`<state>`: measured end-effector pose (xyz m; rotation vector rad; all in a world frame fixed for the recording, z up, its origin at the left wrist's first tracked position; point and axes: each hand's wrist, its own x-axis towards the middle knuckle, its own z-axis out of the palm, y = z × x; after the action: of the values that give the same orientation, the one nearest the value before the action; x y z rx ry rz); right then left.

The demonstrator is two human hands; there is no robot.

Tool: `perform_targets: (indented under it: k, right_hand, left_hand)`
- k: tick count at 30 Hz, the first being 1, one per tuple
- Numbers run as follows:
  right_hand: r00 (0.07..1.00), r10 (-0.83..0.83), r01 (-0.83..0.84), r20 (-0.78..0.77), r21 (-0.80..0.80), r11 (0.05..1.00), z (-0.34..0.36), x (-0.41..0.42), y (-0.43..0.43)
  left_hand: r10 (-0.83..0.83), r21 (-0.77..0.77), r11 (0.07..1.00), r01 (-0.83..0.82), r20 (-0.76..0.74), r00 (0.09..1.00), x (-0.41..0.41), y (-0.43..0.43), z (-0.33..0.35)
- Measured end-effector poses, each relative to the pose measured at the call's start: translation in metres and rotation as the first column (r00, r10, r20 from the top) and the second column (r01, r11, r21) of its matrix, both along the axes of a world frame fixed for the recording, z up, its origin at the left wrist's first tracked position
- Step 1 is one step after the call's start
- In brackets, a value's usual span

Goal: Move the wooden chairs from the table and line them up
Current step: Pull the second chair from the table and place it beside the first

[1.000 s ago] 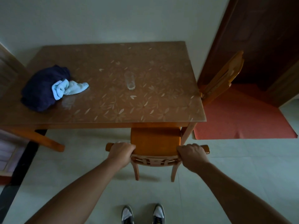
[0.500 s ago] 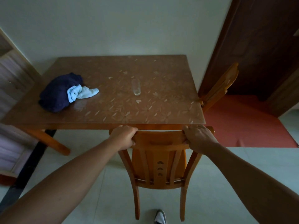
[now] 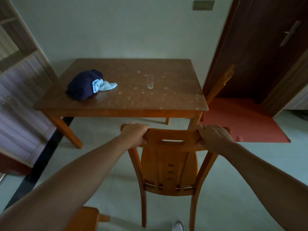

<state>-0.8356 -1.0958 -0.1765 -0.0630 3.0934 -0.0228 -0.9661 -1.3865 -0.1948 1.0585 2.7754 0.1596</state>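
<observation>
Wooden chair [image 3: 170,164] stands at six o'clock of the table [image 3: 166,104]; left hand [image 3: 135,136] and right hand [image 3: 214,138] clench its top rail.

No readable text, label, brand or number shows on anything

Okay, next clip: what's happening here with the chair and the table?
A person is holding a wooden chair by its top rail, the left hand and the right hand each in a closed grip near one end. The chair stands clear of the table, with bare floor between them. A second chair is at the table's right side, and part of another wooden piece shows at the bottom left. On the table lie a dark blue cloth, a light blue cloth and a glass.
</observation>
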Motion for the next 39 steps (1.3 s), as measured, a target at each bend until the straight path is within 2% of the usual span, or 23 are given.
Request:
perform_targets:
  k: [7, 12, 20, 33, 39]
  right_hand:
    - [0.999, 0.049, -0.049, -0.006, 0.040, 0.998, 0.009, 0.077, -0.041]
    - [0.995, 0.091, -0.092, -0.027, -0.021, 0.996, 0.005, 0.144, -0.071]
    - [0.987, 0.160, -0.160, -0.032, -0.007, 0.987, -0.004, 0.221, -0.134]
    - [0.983, 0.183, -0.183, -0.003, -0.047, 0.982, -0.047, 0.271, -0.224]
    - [0.983, 0.185, -0.185, -0.003, -0.003, 0.983, -0.072, 0.292, -0.253]
  left_hand:
    - [0.035, -0.021, 0.999, -0.037, -0.061, 0.997, 0.085, -0.045, 0.007]
    - [0.072, -0.025, 0.997, -0.073, -0.049, 0.996, 0.164, -0.080, 0.010]
    - [0.167, 0.006, 0.986, -0.167, -0.028, 0.986, 0.263, -0.150, 0.005]
    - [0.176, -0.051, 0.983, -0.175, 0.003, 0.984, 0.324, -0.242, -0.026]
    - [0.154, -0.070, 0.985, -0.155, -0.022, 0.988, 0.341, -0.270, -0.054]
